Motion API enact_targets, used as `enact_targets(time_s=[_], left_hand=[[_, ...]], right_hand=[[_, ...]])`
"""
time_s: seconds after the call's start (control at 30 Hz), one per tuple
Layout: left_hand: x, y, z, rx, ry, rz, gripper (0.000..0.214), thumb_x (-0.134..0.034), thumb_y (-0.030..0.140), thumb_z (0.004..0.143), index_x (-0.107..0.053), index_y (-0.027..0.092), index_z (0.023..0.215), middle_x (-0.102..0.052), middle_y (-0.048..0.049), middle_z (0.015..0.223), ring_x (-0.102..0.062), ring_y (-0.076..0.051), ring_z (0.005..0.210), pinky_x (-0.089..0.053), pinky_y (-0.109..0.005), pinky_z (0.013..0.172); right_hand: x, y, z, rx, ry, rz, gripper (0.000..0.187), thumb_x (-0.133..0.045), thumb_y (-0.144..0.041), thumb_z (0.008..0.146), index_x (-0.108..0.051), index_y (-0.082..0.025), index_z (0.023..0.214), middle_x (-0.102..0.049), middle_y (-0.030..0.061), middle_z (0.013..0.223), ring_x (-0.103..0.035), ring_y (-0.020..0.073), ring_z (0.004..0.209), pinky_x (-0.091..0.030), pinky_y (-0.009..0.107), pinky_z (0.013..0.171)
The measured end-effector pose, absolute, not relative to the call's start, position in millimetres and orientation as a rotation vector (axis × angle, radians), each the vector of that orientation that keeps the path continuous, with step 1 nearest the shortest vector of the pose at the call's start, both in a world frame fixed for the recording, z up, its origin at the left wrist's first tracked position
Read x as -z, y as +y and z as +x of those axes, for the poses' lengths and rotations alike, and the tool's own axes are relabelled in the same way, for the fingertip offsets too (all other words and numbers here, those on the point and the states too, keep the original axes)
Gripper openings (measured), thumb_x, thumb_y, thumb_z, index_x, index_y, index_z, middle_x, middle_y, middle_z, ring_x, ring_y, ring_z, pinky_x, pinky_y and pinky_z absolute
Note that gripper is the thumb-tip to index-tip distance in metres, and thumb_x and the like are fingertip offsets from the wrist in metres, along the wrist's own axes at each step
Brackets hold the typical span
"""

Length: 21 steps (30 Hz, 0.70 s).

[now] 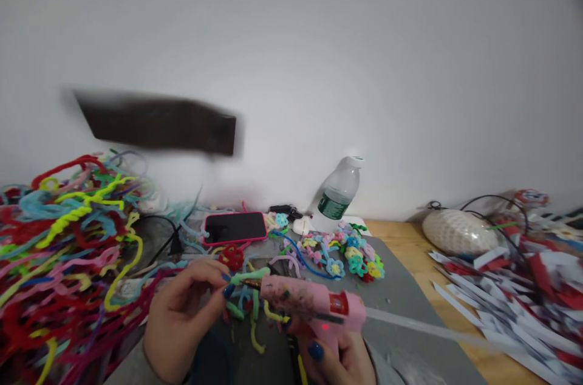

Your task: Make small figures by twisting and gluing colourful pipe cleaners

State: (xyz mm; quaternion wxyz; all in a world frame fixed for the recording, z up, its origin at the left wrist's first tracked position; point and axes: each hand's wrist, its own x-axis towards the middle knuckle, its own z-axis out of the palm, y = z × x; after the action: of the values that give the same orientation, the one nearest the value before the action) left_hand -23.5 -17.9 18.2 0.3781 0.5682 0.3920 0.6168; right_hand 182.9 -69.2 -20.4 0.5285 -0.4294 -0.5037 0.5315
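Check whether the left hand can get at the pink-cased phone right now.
Probably yes: the phone lies just beyond the left hand, with only a small red pipe-cleaner flower between them. But that hand is pinching a green pipe-cleaner piece.

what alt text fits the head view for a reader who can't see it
The right hand grips a pink glue gun, its nozzle at a green pipe cleaner piece pinched in the left hand. A heap of coloured pipe cleaners lies at left; a phone, bottle and small flowers lie behind.

Wooden table (401, 232) under grey mat (401, 297), pipe-cleaner heap (59, 251), pink-cased phone (235, 228), water bottle (339, 194), paper strips (510, 303).
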Motion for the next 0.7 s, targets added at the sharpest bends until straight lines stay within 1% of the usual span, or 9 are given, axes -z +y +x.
enact_targets(time_s=[0.07,0.13,0.27,0.43,0.53,0.6,0.7], left_hand=[[-16,-16,-24,-1.569,1.027,1.435,0.014,-0.061,0.007,0.067,-0.061,0.021,0.069,-0.062,-0.0002,0.073,-0.059,-0.014,0.074,-0.049,-0.019,0.066],[-13,-15,-24,-1.563,1.056,1.413,0.012,-0.062,0.008,0.067,-0.061,0.020,0.068,-0.062,-0.0010,0.074,-0.059,-0.014,0.074,-0.049,-0.020,0.066],[-7,-12,-25,-1.564,1.111,1.377,0.008,-0.063,0.009,0.065,-0.061,0.017,0.067,-0.062,-0.0030,0.074,-0.059,-0.016,0.075,-0.050,-0.022,0.066],[-5,-9,-25,-1.583,1.145,1.303,0.007,-0.064,0.012,0.063,-0.060,0.016,0.065,-0.061,-0.0036,0.074,-0.060,-0.017,0.075,-0.050,-0.022,0.065],[-5,-8,-24,-1.587,1.151,1.261,0.007,-0.065,0.013,0.061,-0.059,0.016,0.064,-0.061,-0.0033,0.074,-0.060,-0.016,0.074,-0.050,-0.022,0.064],[-6,-8,-24,-1.580,1.156,1.256,0.008,-0.067,0.014,0.060,-0.059,0.016,0.063,-0.062,-0.0034,0.072,-0.060,-0.017,0.073,-0.050,-0.023,0.064],[-6,-7,-25,-1.553,1.163,1.248,0.008,-0.067,0.017,0.060,-0.060,0.016,0.063,-0.063,-0.0035,0.071,-0.061,-0.018,0.071,-0.051,-0.024,0.062]], right_hand=[[13,-66,180,-1.326,-1.180,-0.990,0.036,-0.052,-0.051,0.074,-0.059,-0.018,0.087,-0.034,-0.0069,0.038,-0.024,0.0068,0.030,-0.023,0.020,0.032],[9,-62,181,-1.371,-1.212,-0.935,0.036,-0.049,-0.051,0.076,-0.057,-0.017,0.084,-0.033,-0.0079,0.038,-0.022,0.0053,0.031,-0.021,0.018,0.033],[8,-54,185,-1.459,-1.251,-0.853,0.036,-0.045,-0.050,0.080,-0.054,-0.015,0.080,-0.035,-0.0079,0.037,-0.023,0.0044,0.031,-0.018,0.017,0.033],[4,-47,183,-1.513,-1.112,-0.740,0.037,-0.037,-0.049,0.082,-0.053,-0.016,0.079,-0.036,-0.0072,0.034,-0.026,0.0068,0.029,-0.022,0.018,0.033],[-2,-46,182,-1.473,-1.023,-0.701,0.035,-0.038,-0.049,0.082,-0.053,-0.017,0.083,-0.034,-0.0076,0.034,-0.026,0.0080,0.030,-0.024,0.019,0.034],[-4,-46,182,-1.390,-0.996,-0.701,0.035,-0.040,-0.049,0.081,-0.054,-0.017,0.086,-0.034,-0.0071,0.036,-0.027,0.0088,0.034,-0.024,0.020,0.037],[2,-47,183,-1.274,-1.056,-0.724,0.041,-0.044,-0.052,0.077,-0.055,-0.016,0.091,-0.035,-0.0057,0.041,-0.028,0.0097,0.038,-0.022,0.022,0.039]])
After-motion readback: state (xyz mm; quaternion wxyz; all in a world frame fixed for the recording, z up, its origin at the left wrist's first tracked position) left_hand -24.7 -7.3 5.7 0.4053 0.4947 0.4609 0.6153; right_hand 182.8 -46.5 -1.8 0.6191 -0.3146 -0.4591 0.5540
